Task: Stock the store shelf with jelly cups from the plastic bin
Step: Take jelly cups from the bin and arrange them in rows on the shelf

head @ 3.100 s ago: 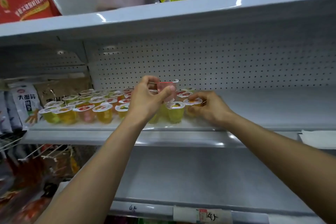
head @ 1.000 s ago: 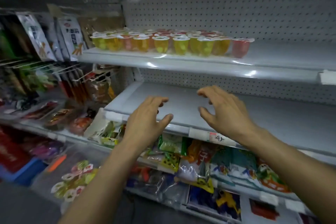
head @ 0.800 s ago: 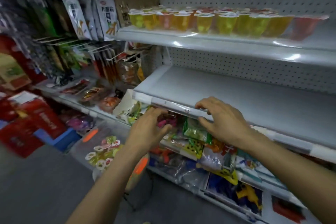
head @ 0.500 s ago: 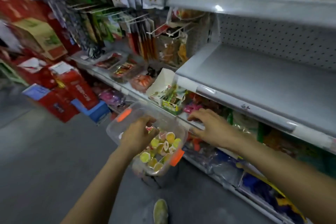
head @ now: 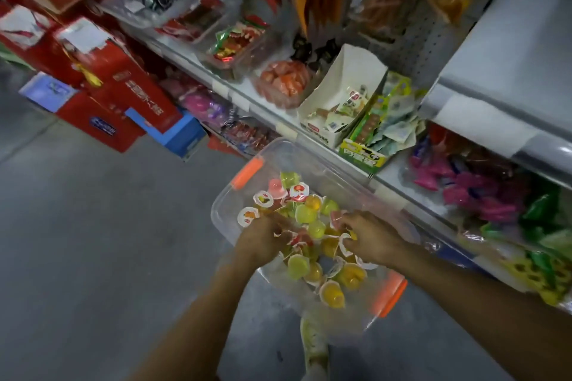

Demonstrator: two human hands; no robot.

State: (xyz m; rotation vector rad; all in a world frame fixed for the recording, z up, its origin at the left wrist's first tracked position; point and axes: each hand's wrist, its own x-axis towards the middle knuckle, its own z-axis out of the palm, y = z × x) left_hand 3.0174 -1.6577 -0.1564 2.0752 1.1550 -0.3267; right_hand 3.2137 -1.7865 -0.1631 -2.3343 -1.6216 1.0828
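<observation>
The clear plastic bin [head: 334, 182] sits low in the view, toward 6 o'clock, above the grey floor [head: 93, 257] and just beside the lower store shelving. One orange latch [head: 247, 173] is at its 11 o'clock end and another [head: 388, 297] at its 5 o'clock end. The jelly cups [head: 305, 213] lie loose inside in a jumbled heap of yellow, green and red ones. Some lie on their sides and some show their white foil lids.

Both hands are down in that heap. The left hand [head: 263, 241] is at the heap's 9 o'clock side and the right hand [head: 373, 241] at its 3 o'clock side. The fingers of both curl down among the cups. Motion blur hides the fingertips, so I cannot tell whether either hand has closed on a cup.

The bare grey shelf [head: 510, 49] that could take the stock lies at 2 o'clock, well apart from the bin and above it.

The cups look small and light, so one hand can likely gather several. Their thin plastic walls probably give under a hard squeeze, and the smooth sides may slip against each other. The peel-off foil lid is the weak point, so poking or pulling its tab risks a leak. The safest hold is probably around the body just under the rim, with the fingers cupped beneath when carrying a handful. The lid should face up before a cup is set down.
</observation>
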